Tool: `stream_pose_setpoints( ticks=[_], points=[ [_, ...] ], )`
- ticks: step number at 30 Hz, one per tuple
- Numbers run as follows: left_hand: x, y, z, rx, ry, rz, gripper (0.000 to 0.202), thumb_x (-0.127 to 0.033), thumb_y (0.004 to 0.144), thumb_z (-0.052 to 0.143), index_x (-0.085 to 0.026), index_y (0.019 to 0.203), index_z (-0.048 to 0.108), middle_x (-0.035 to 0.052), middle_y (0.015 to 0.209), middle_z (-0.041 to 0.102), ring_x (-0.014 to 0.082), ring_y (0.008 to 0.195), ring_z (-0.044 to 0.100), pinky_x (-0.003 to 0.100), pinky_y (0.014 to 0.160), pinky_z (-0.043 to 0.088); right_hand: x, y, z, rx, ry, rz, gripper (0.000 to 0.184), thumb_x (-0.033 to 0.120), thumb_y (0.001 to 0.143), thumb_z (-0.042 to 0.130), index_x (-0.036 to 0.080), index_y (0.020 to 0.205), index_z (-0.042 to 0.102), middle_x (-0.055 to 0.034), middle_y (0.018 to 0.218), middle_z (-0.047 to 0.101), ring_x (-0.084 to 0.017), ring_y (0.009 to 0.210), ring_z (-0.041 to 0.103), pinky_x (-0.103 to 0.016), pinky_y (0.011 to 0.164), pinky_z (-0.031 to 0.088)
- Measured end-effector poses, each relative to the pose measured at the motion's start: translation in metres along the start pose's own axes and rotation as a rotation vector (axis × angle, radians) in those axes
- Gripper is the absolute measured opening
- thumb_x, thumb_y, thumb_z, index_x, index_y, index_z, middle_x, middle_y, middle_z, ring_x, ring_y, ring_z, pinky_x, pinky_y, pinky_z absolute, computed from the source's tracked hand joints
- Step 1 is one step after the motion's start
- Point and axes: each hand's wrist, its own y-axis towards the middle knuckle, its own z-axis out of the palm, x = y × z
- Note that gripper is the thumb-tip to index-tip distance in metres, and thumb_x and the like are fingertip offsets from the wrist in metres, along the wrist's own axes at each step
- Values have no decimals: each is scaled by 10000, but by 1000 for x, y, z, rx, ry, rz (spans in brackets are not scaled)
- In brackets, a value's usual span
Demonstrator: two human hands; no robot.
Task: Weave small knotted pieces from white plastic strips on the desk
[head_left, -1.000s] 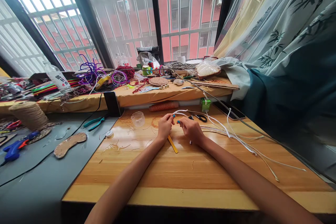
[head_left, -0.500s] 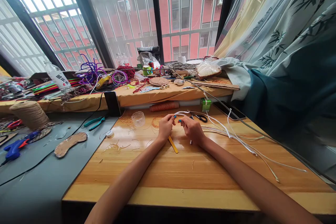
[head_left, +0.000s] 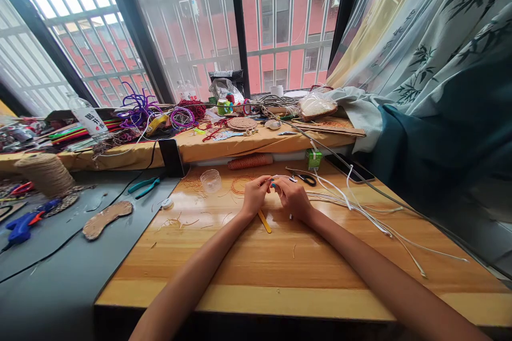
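Note:
My left hand (head_left: 256, 195) and my right hand (head_left: 295, 199) meet over the wooden table, fingertips pinched together. A thin white cord (head_left: 293, 179) shows at their far side, its middle hidden by the fingers. The left hand appears closed on it; the right hand's fingers are curled at the same spot. Below the left wrist lies a flat yellow stick (head_left: 264, 221). Black scissors (head_left: 307, 179) rest just beyond the right hand. Several white cords (head_left: 360, 213) spread out to its right.
A clear round cup (head_left: 210, 181) and orange thread coils (head_left: 239, 185) lie beyond the left hand. A green box (head_left: 314, 159) and a dark phone (head_left: 350, 168) stand at the back right. On the grey surface are pliers (head_left: 144, 187), a blue glue gun (head_left: 26, 226) and a twine spool (head_left: 45, 175).
My fingertips have come closer together, the left hand shifting slightly right. Less of the white cord shows above them now.

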Motion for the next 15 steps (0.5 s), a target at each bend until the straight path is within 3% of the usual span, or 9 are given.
stream_pose_setpoints(
  ticks=[5, 9, 15],
  points=[
    [-1, -3, 1, 79, 180, 111, 227, -217, 740, 411, -178, 694, 629, -13, 518, 517, 95, 503, 443, 191, 515, 316, 0, 0, -1, -22, -49, 23, 228, 156, 827, 316, 158, 743, 528, -43, 667, 547, -137, 608, 469, -233, 580, 333],
    [-3, -5, 1, 80, 231, 151, 260, -246, 761, 403, -169, 594, 586, -11, 504, 508, 93, 483, 431, 190, 503, 292, 0, -1, 0, -50, -92, 23, 241, 165, 835, 300, 154, 764, 530, -46, 665, 536, -138, 597, 460, -231, 574, 330],
    [-1, -5, 1, 77, 292, 193, 250, -244, 765, 410, -166, 589, 570, -9, 516, 515, 92, 487, 433, 189, 492, 263, 1, 0, -1, -58, -104, 32, 256, 191, 851, 287, 153, 760, 524, -44, 664, 526, -132, 587, 455, -226, 559, 318]
  ],
)
